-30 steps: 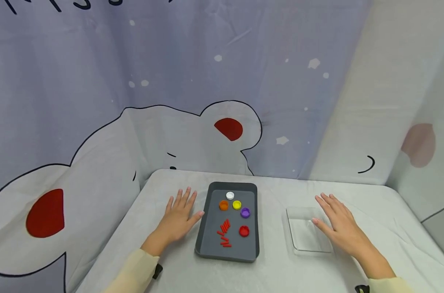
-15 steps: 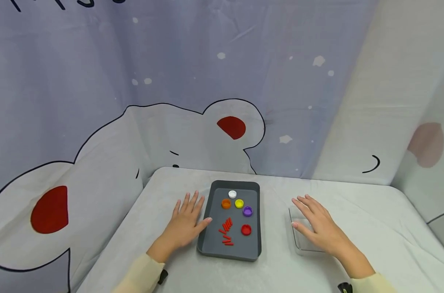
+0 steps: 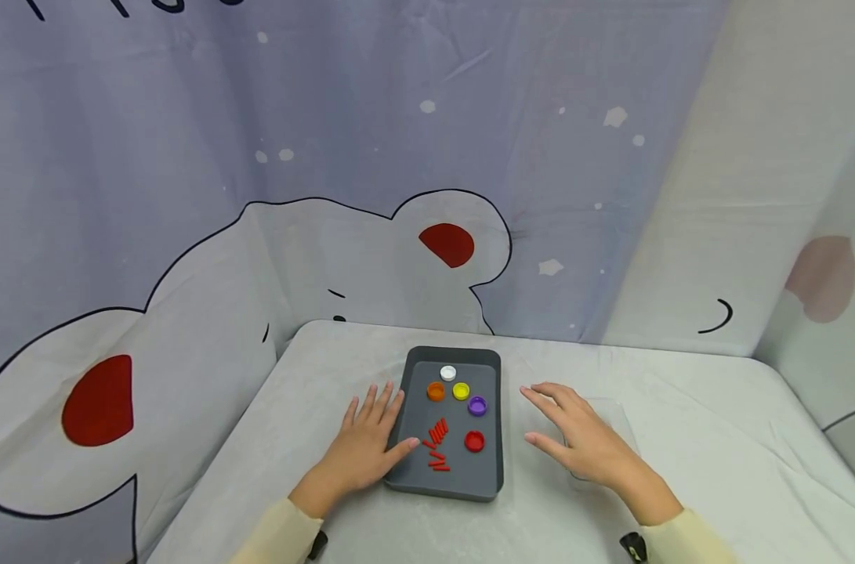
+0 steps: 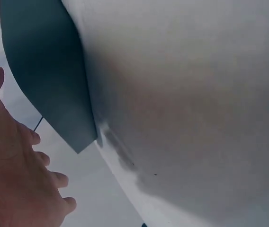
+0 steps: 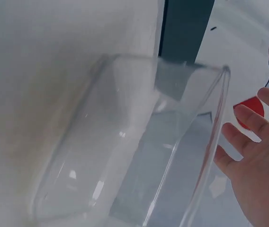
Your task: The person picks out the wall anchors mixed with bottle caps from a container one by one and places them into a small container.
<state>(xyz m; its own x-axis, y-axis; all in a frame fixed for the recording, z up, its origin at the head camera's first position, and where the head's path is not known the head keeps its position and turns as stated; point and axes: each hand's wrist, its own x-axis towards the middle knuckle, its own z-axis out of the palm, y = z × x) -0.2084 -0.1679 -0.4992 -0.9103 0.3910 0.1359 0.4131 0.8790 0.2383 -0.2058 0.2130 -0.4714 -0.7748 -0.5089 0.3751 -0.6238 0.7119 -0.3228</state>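
My left hand (image 3: 362, 445) has its fingers spread at the left rim of a grey tray (image 3: 462, 482); its thumb reaches over the rim, and contact is unclear. In the left wrist view the same hand (image 4: 21, 175) appears beside the tray's outer wall (image 4: 47, 71). Inside the tray lie several small red sticks (image 3: 438, 431) and small round caps: red (image 3: 474, 442), purple (image 3: 477, 406), yellow (image 3: 461, 391), orange (image 3: 436, 391) and white (image 3: 448, 373). My right hand (image 3: 585, 440), fingers extended and holding nothing, hovers over a clear plastic box (image 3: 616, 415), partly hiding it.
A white cloth (image 3: 356, 533) covers the table. Behind it hangs a printed curtain (image 3: 371, 110) with bear drawings. The transparent box (image 5: 96, 142) stands to the right of the tray, with a strip of cloth between them.
My right hand has moved left across the clear box toward the tray. My left hand has shifted slightly right, its thumb now further over the tray. The tray's contents look unmoved.
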